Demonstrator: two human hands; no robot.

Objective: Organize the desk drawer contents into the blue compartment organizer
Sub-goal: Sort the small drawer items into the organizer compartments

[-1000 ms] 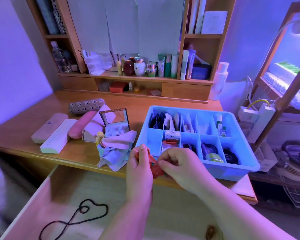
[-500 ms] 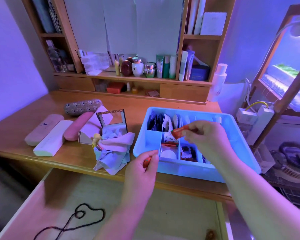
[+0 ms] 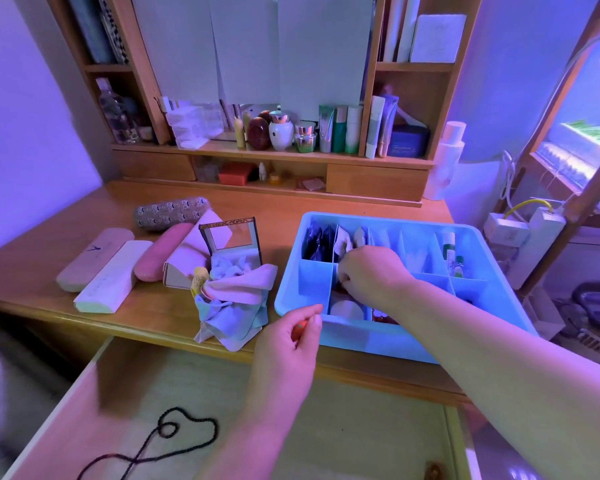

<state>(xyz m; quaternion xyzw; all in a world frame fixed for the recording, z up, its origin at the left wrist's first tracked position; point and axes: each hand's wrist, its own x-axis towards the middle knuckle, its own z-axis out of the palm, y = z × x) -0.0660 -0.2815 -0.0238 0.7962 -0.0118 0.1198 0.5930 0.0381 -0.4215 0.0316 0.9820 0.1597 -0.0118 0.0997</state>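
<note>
The blue compartment organizer point(image 3: 293, 299) sits on the desk at the right, its cells holding dark packets, white sachets and small bottles. My right hand point(image 3: 368, 271) reaches down into a middle cell with fingers curled; what it holds is hidden. My left hand point(image 3: 291, 337) hovers at the organizer's front left corner and pinches a small red-orange packet point(image 3: 299, 329). Below, the open desk drawer point(image 3: 84, 420) holds a black bead string point(image 3: 174, 434).
On the desk left of the organizer lie several glasses cases point(image 3: 94, 258), a small mirror box point(image 3: 229, 237) and a bundle of pastel cloths point(image 3: 232, 299). A shelf unit with bottles and jars point(image 3: 281, 133) stands at the back. A power strip point(image 3: 506, 233) sits at the right.
My right hand carried a red packet from over the organizer down into a middle cell. My left hand stayed by the front left corner with its packet.
</note>
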